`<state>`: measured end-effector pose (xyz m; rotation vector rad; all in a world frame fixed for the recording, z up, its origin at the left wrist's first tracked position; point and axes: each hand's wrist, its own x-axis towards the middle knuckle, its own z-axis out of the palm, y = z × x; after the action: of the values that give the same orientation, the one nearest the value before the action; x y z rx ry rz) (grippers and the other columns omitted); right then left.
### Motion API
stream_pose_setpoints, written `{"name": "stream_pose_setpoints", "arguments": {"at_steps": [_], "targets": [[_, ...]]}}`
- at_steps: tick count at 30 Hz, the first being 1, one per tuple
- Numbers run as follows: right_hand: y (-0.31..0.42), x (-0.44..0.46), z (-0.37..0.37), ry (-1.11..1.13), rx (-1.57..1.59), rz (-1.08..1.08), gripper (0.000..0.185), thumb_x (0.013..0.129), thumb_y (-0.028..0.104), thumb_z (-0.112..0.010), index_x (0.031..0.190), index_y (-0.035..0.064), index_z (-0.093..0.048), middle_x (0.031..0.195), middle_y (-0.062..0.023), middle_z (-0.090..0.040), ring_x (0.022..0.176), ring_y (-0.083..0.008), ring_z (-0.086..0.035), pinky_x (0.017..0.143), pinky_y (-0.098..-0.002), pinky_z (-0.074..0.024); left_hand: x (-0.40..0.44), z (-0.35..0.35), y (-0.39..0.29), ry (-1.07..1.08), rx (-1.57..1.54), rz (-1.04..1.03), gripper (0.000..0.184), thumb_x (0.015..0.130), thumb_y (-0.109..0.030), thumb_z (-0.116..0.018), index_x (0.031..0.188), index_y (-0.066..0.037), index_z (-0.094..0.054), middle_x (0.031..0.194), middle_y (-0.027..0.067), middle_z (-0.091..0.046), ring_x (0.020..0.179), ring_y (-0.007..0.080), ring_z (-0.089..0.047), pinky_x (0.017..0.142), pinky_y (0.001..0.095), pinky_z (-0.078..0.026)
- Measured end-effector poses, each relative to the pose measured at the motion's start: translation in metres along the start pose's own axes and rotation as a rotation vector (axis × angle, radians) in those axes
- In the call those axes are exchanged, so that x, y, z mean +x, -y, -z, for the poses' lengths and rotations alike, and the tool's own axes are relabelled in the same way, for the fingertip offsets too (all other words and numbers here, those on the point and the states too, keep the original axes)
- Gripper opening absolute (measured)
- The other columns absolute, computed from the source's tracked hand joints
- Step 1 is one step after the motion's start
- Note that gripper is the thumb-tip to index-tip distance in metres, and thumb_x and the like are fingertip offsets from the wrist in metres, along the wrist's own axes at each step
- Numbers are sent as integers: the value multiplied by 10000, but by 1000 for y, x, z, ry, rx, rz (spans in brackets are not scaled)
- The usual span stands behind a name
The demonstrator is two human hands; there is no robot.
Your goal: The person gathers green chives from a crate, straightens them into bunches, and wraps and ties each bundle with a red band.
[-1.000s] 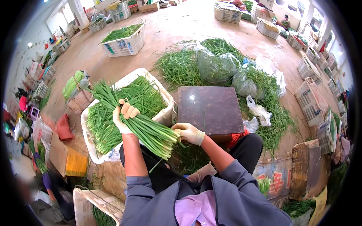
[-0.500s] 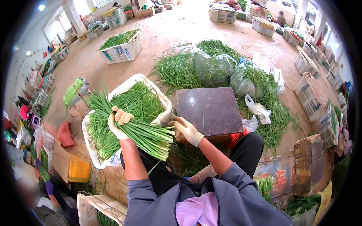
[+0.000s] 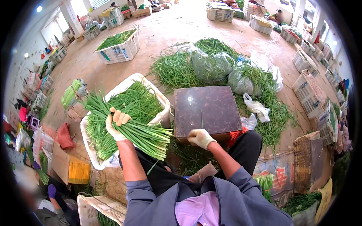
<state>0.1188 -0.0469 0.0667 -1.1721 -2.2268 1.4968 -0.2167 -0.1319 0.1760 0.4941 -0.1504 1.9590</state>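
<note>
My left hand (image 3: 119,122), in a pale glove, is wrapped round a thick bunch of chives (image 3: 145,136). The bunch lies slantwise over a white crate (image 3: 85,145), its pale cut ends pointing towards my lap. Loose chives (image 3: 137,98) fill that crate. My right hand (image 3: 201,138), also gloved, is closed at the front edge of a dark-topped box (image 3: 207,107). Its fingers are curled, and whatever they may hold is hidden. One thin stalk (image 3: 201,119) rests on the box top just beyond it.
Behind the box spreads a heap of loose chives (image 3: 175,71) with plastic bags (image 3: 213,67) in it. Another filled crate (image 3: 120,52) stands farther off. A tied bunch (image 3: 266,185) stands right of my leg. At lower left, a person's purple-gloved hand (image 3: 52,191) shows.
My right hand has left the pale ends of the bunch and moved right to the box's front edge, its fingers now curled in. My left hand keeps its hold.
</note>
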Motion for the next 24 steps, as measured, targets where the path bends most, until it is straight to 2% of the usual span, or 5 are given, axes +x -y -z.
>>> {"name": "stream_pose_setpoints", "arguments": {"at_steps": [2, 4, 7, 15, 24], "targets": [[-30, 0, -8, -174, -559, 255, 448, 796, 181, -720, 1202, 27, -612, 960, -181, -694, 762, -227, -693, 695, -310, -550, 1, -2, 1, 2, -15, 3, 228, 951, -186, -561, 1117, -32, -592, 703, -41, -455, 551, 69, -403, 574, 273, -357], [-26, 7, -18, -331, -495, 414, 509, 842, 182, -694, 1296, 16, -534, 1034, -170, -685, 824, -191, -687, 711, -295, -549, -1, -1, 3, -7, -10, 17, 232, 949, -189, -566, 1118, -33, -592, 703, -46, -449, 553, 66, -405, 575, 272, -358], [60, -6, 4, 58, 724, 96, 390, 896, 153, -675, 1226, -29, -576, 988, -109, -691, 773, -140, -669, 667, -278, -549, 2, -2, 6, 26, 20, 28, 233, 953, -179, -561, 1127, -27, -584, 691, -65, -424, 570, 58, -443, 609, 265, -399], [52, -10, 2, -135, 706, 155, 84, 863, 59, -706, 919, -1, -687, 782, -61, -694, 641, -112, -652, 581, -250, -545, 4, 2, 1, 10, 66, 51, 220, 943, -178, -570, 1117, -45, -592, 704, -49, -436, 559, 72, -400, 596, 277, -366], [63, -6, -3, 57, 806, 165, 412, 836, 98, -732, 1209, -13, -595, 971, -87, -705, 765, -124, -657, 682, -266, -548, 4, 0, 7, 19, 50, 52, 224, 943, -182, -571, 1119, -44, -579, 711, -38, -446, 568, 76, -405, 610, 285, -370]]}}
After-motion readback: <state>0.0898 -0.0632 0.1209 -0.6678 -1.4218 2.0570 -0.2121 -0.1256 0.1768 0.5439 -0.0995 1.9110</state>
